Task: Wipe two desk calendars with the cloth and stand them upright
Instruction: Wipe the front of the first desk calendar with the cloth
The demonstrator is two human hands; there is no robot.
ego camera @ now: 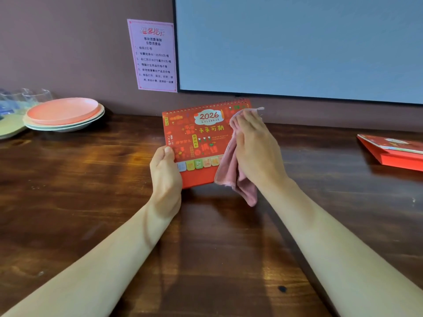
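Two bare forearms enter from the lower corners over a dark wooden worktop [91, 179]. Left hand [166, 172], centre frame: fingers curled closed around the lower left edge of a red 2026 desk calendar [196, 138], thumb on its front cover. The calendar is tilted back, spiral binding uppermost, cover facing the camera; whether its base touches the worktop cannot be told. Right hand [256, 145]: pressed with fingers fairly flat against the right part of the cover, holding a pink cloth [231, 170] between palm and calendar; the loose cloth end hangs below the calendar's lower edge.

Right edge of frame: a second red calendar [393, 152] lies flat on the worktop, well apart from the first. Upper left: stacked plates [64, 115], pink one on top, with clear glasses [29, 96] behind. On the back wall, a pink printed notice [154, 56] just beside a large dark-framed screen [297, 46].
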